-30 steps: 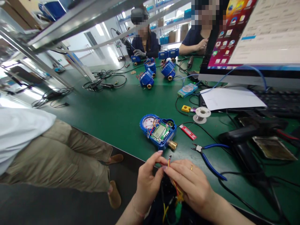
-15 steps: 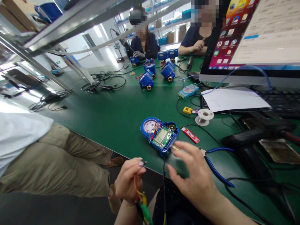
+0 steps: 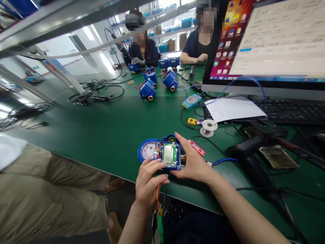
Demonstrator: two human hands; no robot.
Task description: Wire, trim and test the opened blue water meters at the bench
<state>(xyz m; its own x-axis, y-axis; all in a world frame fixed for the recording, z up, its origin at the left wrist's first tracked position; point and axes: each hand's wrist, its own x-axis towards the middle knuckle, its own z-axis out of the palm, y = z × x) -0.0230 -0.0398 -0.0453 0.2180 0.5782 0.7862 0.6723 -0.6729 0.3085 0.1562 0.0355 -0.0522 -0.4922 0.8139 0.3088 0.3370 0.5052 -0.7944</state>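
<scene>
A blue meter (image 3: 178, 162) with an open housing, a small LCD board (image 3: 167, 154) and a round dial (image 3: 148, 150) lies near the table's front edge. My right hand (image 3: 191, 159) wraps its right side, thumb at the front corner and fingers at the back corner, beside the brass fitting (image 3: 183, 158). At the lower left of the housing is my left hand (image 3: 148, 179), its fingertips by the board's front edge. Orange and yellow wires (image 3: 158, 198) with a green clip (image 3: 159, 225) hang from between its fingers; the wire tips are hidden.
Blue meters (image 3: 147, 89) stand farther back, near two people. To the right are a solder spool (image 3: 208, 128), a red label strip (image 3: 197, 147), blue-handled pliers (image 3: 224, 160), a black handheld tool (image 3: 250, 162), paper (image 3: 233, 109) and a monitor (image 3: 269, 44). Someone's trousered legs (image 3: 50, 193) are at left.
My right hand has closed around the meter's right side, and the meter is turned more upright in view. My left hand has moved up to the meter with the wires. The camera view has shifted.
</scene>
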